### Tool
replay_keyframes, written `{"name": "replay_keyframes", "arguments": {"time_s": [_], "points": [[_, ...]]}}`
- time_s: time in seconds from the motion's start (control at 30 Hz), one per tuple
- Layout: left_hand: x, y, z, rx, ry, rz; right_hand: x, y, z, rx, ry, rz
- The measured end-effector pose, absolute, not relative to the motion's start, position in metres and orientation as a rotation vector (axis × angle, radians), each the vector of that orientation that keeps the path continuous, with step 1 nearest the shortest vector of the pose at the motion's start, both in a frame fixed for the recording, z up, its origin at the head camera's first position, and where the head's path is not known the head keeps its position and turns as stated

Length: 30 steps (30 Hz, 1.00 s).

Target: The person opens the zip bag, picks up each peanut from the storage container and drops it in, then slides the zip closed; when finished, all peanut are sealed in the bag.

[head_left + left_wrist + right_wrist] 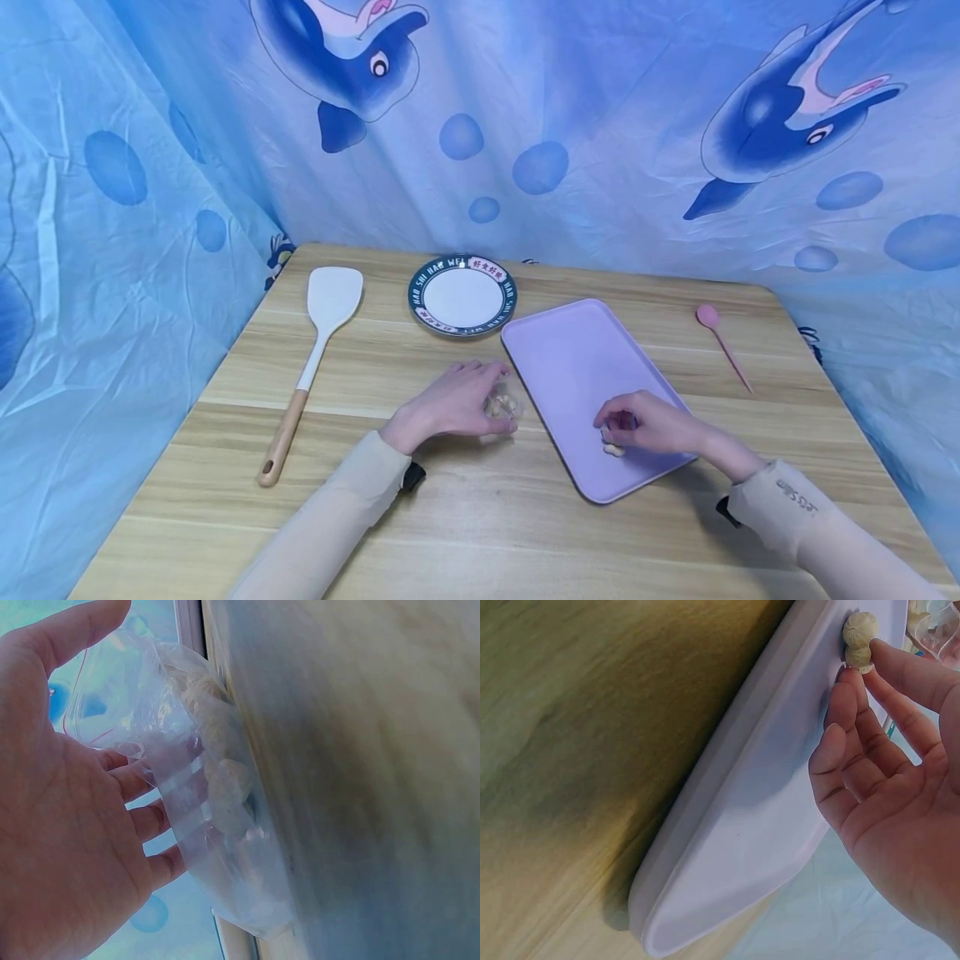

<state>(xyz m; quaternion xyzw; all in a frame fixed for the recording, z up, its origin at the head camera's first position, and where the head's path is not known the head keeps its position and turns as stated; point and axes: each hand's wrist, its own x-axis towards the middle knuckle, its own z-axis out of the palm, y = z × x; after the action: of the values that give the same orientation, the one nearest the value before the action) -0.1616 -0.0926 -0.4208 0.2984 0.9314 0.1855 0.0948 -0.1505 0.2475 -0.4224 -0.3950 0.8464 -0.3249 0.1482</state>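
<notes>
A clear plastic zip bag [214, 772] with several peanuts in it lies on the table beside the tray's left edge. My left hand [468, 400] arches at the bag, thumb spread wide from the fingers. In the left wrist view the fingers show through the clear plastic, behind the bag, and the thumb stands apart from it. Over the near part of the lilac tray [573, 375], my right hand [648, 421] pinches a peanut [860, 637] between thumb and fingertips, close to the tray's surface. The other fingers of that hand are bent loosely.
A white spatula [333, 300] with a wooden handle lies on the left of the wooden table [465, 533]. Behind the left hand is a round plate [463, 297] with a dark lettered rim. A small pink spoon [707, 316] lies right of the tray. Blue dolphin-print curtains [600, 100] surround the table.
</notes>
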Motion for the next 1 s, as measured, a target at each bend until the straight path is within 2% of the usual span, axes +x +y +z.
{"name": "replay_keyframes", "arguments": {"time_s": [1.0], "points": [[-0.1620, -0.0928, -0.4200, 0.889, 2.754, 0.558, -0.1525, 0.2455, -0.4217, -1.069, 2.478, -0.907]]}}
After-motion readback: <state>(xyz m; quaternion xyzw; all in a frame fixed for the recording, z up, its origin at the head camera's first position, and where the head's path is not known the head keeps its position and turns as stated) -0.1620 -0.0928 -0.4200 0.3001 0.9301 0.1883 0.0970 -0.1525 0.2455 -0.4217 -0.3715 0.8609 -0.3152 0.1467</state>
